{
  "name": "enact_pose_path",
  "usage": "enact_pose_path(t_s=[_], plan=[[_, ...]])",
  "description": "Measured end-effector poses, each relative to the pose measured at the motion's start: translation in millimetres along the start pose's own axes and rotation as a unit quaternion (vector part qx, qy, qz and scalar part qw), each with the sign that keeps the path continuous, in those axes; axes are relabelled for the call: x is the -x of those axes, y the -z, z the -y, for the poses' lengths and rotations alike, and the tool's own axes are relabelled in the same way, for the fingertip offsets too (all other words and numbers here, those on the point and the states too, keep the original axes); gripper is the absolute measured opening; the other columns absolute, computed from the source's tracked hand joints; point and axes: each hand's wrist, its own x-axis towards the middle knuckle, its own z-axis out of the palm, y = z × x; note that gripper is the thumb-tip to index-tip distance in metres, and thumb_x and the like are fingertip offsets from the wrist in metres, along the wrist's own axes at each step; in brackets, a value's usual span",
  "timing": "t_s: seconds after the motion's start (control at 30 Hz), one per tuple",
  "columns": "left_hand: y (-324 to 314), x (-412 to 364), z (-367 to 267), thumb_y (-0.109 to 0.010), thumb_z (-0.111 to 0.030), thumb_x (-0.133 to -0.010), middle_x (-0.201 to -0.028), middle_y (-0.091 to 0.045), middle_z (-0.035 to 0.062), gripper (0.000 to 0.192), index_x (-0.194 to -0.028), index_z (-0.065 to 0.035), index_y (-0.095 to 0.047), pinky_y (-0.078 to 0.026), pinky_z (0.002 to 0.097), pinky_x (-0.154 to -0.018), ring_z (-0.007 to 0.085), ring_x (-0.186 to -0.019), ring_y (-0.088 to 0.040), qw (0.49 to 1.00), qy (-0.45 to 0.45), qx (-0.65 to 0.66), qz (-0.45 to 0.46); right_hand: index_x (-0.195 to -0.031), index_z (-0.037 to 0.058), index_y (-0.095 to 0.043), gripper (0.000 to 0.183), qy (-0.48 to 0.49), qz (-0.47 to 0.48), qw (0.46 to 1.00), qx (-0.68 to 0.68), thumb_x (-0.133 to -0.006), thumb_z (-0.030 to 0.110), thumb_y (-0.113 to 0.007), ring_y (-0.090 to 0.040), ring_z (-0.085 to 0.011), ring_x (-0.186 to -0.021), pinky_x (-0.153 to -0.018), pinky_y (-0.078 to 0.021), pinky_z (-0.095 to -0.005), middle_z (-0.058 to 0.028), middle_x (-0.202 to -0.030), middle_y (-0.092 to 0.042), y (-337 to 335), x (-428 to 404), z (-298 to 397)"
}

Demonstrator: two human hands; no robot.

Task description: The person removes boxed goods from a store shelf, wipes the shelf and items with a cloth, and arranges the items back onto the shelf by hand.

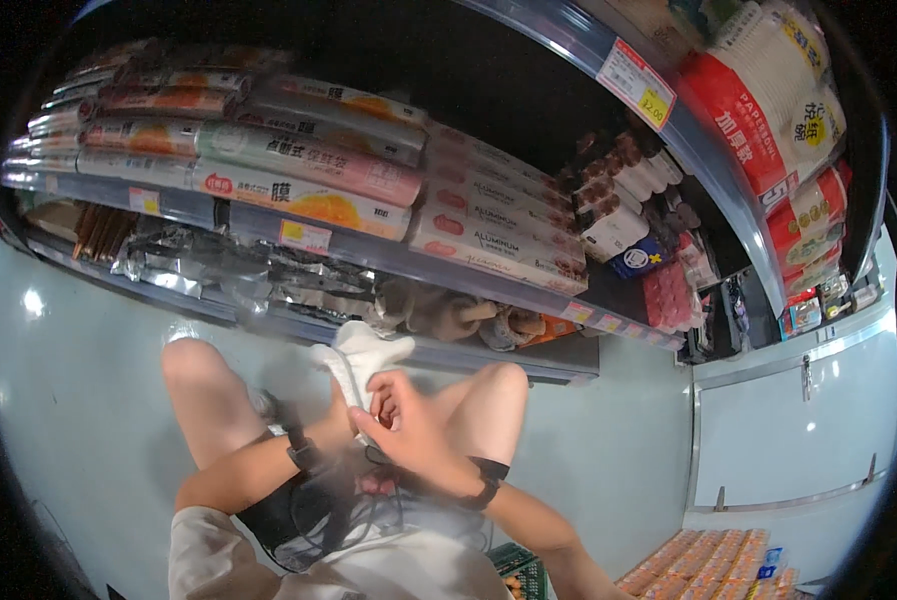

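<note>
A white cloth [358, 360], perhaps a glove, stands up between my hands in front of the lower shelf. Its upper end spreads into several blunt lobes, and a grey stripe runs along one side. My left hand [341, 417] is mostly hidden behind or inside the cloth, so its fingers cannot be made out. With curled fingers and the thumb against the fabric, my right hand [407, 424] grips the cloth's near right edge. Both wrists wear dark bands. A thin black cord [377, 454] hangs below the hands, between my bent knees.
Cling film boxes [298, 196] and aluminium foil boxes [493, 240] are stacked on the shelf ahead. Below are silvery packets [306, 281] and a mortar with a pestle [467, 315]. Packed paper bowls [763, 105] sit upper right. A green crate [519, 566] is beside me.
</note>
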Motion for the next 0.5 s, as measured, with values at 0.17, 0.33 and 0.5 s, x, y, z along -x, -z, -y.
enact_pose_path(t_s=[0.17, 0.33, 0.5], plan=[[4, -10, -21, -0.035, -0.040, -0.099, -0.099, -0.054, 0.0057, 0.049, -0.134, -0.0056, -0.043, -0.048, 0.0265, -0.067, 0.0147, -0.083, -0.056, 0.965, -0.056, -0.255, -0.018, -0.091, 0.0023, -0.051, 0.020, -0.017, 0.041, 0.997, -0.063, -0.086, 0.015, -0.065, -0.053, -0.0124, -0.063, -0.055, -0.0437, -0.0287, -0.0065, -0.077, -0.053, -1, -9, -3], [14, -18, -27, -0.034, -0.033, -0.100, -0.128, -0.052, 0.0112, 0.045, -0.134, -0.0048, -0.041, -0.049, 0.0333, -0.091, 0.0236, -0.110, -0.056, 0.992, -0.032, -0.118, 0.010, -0.099, 0.0043, -0.052, 0.026, 0.088, 0.006, 0.996, 0.008, -0.083, 0.017, -0.067, -0.053, -0.0184, -0.066, -0.060, -0.0455, -0.0297, -0.0074, -0.092, -0.052, 1, -11, -7], [16, -7, -19, -0.043, -0.027, -0.096, -0.096, -0.059, 0.0097, 0.035, -0.121, -0.0029, -0.049, -0.054, 0.0321, -0.066, 0.0199, -0.082, -0.061, 0.988, 0.032, -0.088, -0.126, -0.122, 0.0072, -0.043, 0.046, 0.077, 0.035, 0.995, 0.051, -0.084, 0.021, -0.065, -0.059, -0.0291, -0.076, -0.066, -0.0489, -0.0369, -0.0121, -0.097, -0.055, -3, -9, -14]])
